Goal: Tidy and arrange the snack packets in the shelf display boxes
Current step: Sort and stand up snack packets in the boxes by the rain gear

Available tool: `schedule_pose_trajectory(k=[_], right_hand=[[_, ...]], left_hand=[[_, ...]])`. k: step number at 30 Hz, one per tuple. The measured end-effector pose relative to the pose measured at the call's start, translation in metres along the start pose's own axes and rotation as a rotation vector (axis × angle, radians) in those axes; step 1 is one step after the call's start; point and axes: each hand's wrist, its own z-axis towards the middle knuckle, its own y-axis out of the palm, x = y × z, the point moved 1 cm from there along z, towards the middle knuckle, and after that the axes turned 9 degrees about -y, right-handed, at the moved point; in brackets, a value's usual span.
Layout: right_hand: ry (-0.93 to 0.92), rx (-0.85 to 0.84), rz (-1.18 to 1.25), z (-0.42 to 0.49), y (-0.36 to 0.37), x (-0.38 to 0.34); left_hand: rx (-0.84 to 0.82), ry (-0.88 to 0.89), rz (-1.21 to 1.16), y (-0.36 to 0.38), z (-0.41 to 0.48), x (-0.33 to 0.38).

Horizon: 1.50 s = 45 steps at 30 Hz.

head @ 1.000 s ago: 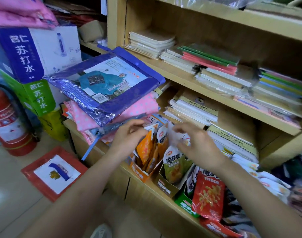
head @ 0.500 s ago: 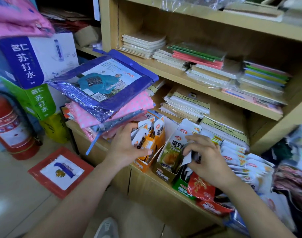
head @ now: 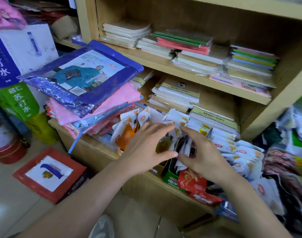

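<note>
Head view: both hands work over the snack packets (head: 174, 121) standing in display boxes at the front edge of the lowest wooden shelf (head: 95, 148). Left hand (head: 146, 148) is spread open, palm down, fingers resting across the tops of the middle packets, gripping nothing. Right hand (head: 203, 155) is curled, thumb and fingers pinched toward a white and dark packet (head: 183, 152); motion blur prevents confirming a firm grip. Orange packets (head: 127, 134) stand in the box just left of the left hand. A green display box (head: 170, 177) sits below the right hand, with red packets (head: 192, 181) leaning against its front. White packets (head: 232, 146) lie in a row to the right. A blue raincoat package (head: 85, 78) rests on pink fabric at left.
</note>
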Motion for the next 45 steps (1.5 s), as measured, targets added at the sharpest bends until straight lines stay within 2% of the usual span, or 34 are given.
schedule_pose_trajectory(k=[3,6,8,12,20,24,27,30,34,38,42,45], right_hand=[[-0.01,0.009,-0.025,-0.005,-0.002,0.006],[-0.035,0.049,-0.045,-0.01,0.0,0.013],[-0.07,0.077,-0.08,-0.014,0.001,0.015],[-0.072,0.09,-0.107,-0.019,-0.001,0.018],[-0.096,0.094,-0.089,-0.022,-0.005,0.015],[-0.102,0.074,-0.084,-0.025,-0.005,0.014],[-0.06,0.101,-0.105,-0.028,-0.004,0.013],[-0.026,0.125,-0.177,-0.029,-0.003,0.013],[-0.008,0.15,-0.176,-0.03,-0.002,0.013],[-0.01,0.148,-0.18,-0.029,-0.002,0.012],[0.008,0.138,-0.16,-0.03,-0.003,0.012],[0.001,0.178,-0.084,-0.031,-0.005,0.013]], left_hand=[[0.061,-0.028,0.026,0.007,0.016,-0.003],[0.155,-0.131,0.066,0.008,0.025,-0.011],[0.191,-0.091,0.193,0.009,0.031,-0.013],[-0.006,0.008,0.378,0.017,0.035,-0.009],[0.003,-0.05,0.435,0.015,0.041,-0.008],[-0.037,0.041,0.51,0.018,0.051,-0.004],[-0.081,0.042,0.491,0.018,0.056,-0.005],[0.031,0.074,0.443,0.013,0.054,-0.004],[0.162,0.105,0.25,0.0,0.049,-0.009],[0.087,0.064,0.081,-0.015,0.038,-0.012],[0.16,0.032,0.072,-0.02,0.03,-0.015],[0.282,0.019,0.124,-0.01,0.03,-0.011]])
